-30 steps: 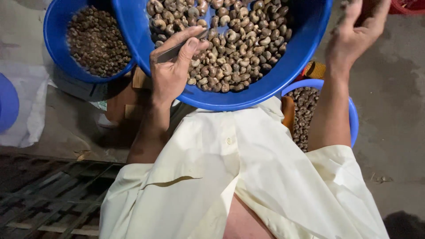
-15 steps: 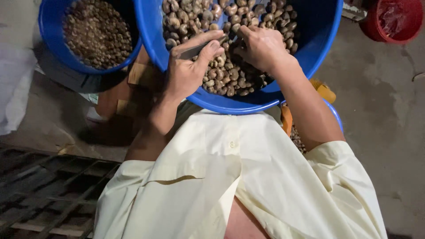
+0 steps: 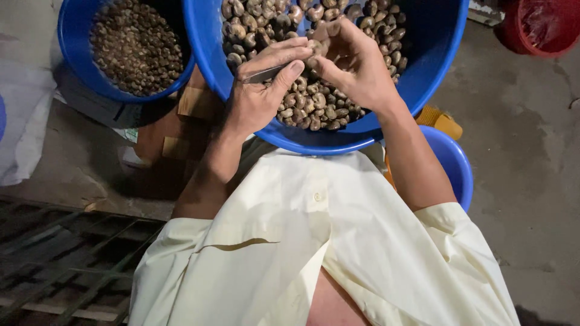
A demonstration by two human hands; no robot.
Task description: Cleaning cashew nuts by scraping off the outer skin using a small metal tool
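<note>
A large blue basin [image 3: 435,66] full of brown cashew nuts [image 3: 314,102] rests in front of my chest. My left hand [image 3: 260,96] grips a thin metal blade [image 3: 263,75] over the nuts, its tip pointing toward my right hand. My right hand [image 3: 356,66] pinches a single nut [image 3: 315,47] between thumb and fingers, right at the blade's tip. Both hands meet above the middle of the basin.
A second blue basin [image 3: 78,66] with smaller dark nuts sits at upper left. Another blue bowl [image 3: 453,169] peeks out under my right elbow. A red bucket [image 3: 544,30] stands at top right. A white sack [image 3: 24,121] lies at left; a metal grate [image 3: 60,265] at lower left.
My right hand came down from the upper right, into the basin, and now holds a nut against the blade. The left hand stayed on the blade.
</note>
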